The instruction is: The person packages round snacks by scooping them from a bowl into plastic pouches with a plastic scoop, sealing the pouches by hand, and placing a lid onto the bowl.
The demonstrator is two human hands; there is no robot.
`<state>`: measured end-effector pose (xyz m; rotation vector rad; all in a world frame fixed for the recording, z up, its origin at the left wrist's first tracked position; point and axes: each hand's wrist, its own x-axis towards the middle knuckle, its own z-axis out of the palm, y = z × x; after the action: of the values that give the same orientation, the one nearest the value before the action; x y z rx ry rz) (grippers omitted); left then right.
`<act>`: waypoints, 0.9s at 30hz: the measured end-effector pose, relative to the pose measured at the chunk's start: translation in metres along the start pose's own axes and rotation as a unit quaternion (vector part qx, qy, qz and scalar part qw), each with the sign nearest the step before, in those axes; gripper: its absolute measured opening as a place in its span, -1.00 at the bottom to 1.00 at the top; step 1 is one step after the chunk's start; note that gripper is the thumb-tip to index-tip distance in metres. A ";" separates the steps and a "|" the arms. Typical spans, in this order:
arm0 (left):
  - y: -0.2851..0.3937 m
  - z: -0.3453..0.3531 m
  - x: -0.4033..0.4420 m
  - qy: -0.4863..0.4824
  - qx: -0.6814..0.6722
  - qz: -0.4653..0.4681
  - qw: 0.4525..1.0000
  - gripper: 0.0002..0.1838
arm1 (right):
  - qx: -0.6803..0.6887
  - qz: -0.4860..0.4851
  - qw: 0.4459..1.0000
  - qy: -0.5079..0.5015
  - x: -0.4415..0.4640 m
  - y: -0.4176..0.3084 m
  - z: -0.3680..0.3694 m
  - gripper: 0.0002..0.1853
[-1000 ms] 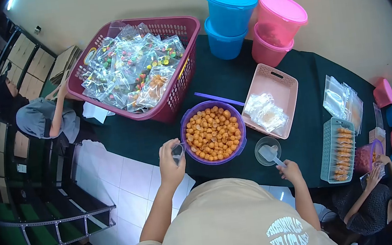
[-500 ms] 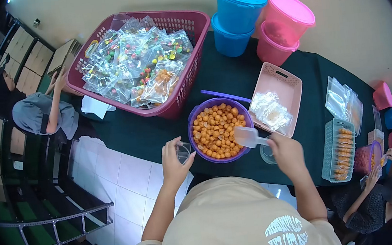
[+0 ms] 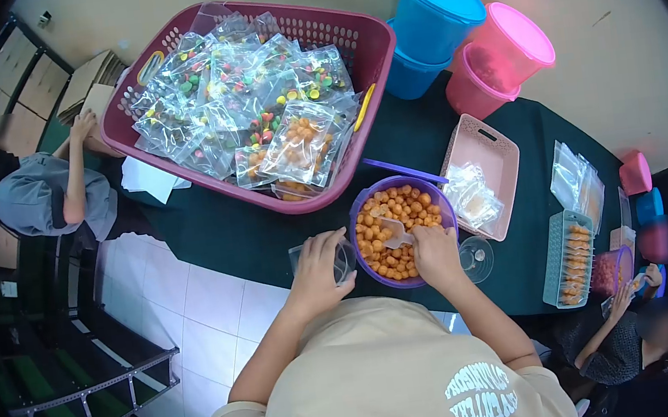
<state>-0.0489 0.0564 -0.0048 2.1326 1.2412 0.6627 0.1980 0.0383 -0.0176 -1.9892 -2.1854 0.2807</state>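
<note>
Presently, the right hand [image 3: 437, 256] is gripping a translucent scoop [image 3: 395, 235], dipping among round orange balls [image 3: 394, 264] filling the purple tub [image 3: 445, 203]. The left hand [image 3: 321, 272] is clasping a clear bag [image 3: 346, 259] beside the rim. A pink tray [image 3: 501, 158] is crowding the far right; green cloth [image 3: 231, 246] is lying bare leftward. The right forearm is slanting inward.

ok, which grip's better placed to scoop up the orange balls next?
Right, I'd judge: the right grip holds the scoop, dipped among the orange balls in the purple tub. The left grip is taken up with a clear container beside the tub.
</note>
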 end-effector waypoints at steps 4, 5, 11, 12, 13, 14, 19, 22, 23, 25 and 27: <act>-0.011 -0.009 0.012 -0.045 -0.020 0.004 0.999 -0.11 | 0.014 0.080 0.997 0.005 0.004 -0.014 -0.021 -0.80; -0.015 -0.011 0.015 -0.061 -0.006 0.020 0.998 -0.09 | 0.011 0.087 0.996 0.003 0.003 -0.014 -0.021 -0.80; -0.024 -0.016 0.031 -0.162 -0.017 0.058 0.985 -0.05 | 0.048 0.118 0.989 0.074 -0.012 -0.014 -0.031 -0.76; -0.025 -0.015 0.033 -0.168 -0.018 0.065 0.983 -0.05 | 0.059 0.120 0.988 0.077 -0.015 -0.014 -0.032 -0.77; -0.027 -0.013 0.035 -0.156 -0.002 0.072 0.985 -0.05 | 0.071 0.121 0.987 0.082 -0.017 -0.015 -0.034 -0.77; -0.027 -0.012 0.038 -0.143 0.014 0.079 0.986 -0.06 | 0.070 0.130 0.985 0.086 -0.019 -0.018 -0.037 -0.77; -0.019 -0.016 0.053 -0.194 0.022 0.120 0.973 -0.05 | 0.095 0.120 0.983 0.103 -0.026 -0.030 -0.058 -0.80; -0.016 -0.016 0.057 -0.208 0.019 0.139 0.968 -0.03 | 0.101 0.108 0.983 0.113 -0.027 -0.036 -0.066 -0.80; -0.015 -0.015 0.059 -0.209 0.015 0.145 0.967 -0.03 | 0.101 0.111 0.982 0.114 -0.026 -0.037 -0.067 -0.80; -0.012 -0.017 0.060 -0.206 0.001 0.151 0.967 -0.03 | 0.098 0.107 0.984 0.102 -0.026 -0.039 -0.069 -0.80; -0.011 -0.016 0.059 -0.203 -0.013 0.157 0.966 -0.02 | 0.091 0.105 0.987 0.081 -0.026 -0.040 -0.071 -0.80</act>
<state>-0.0396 0.1169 0.0069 2.3155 0.6811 0.3342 0.1803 0.0102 0.0614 -2.0609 -1.7873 0.3220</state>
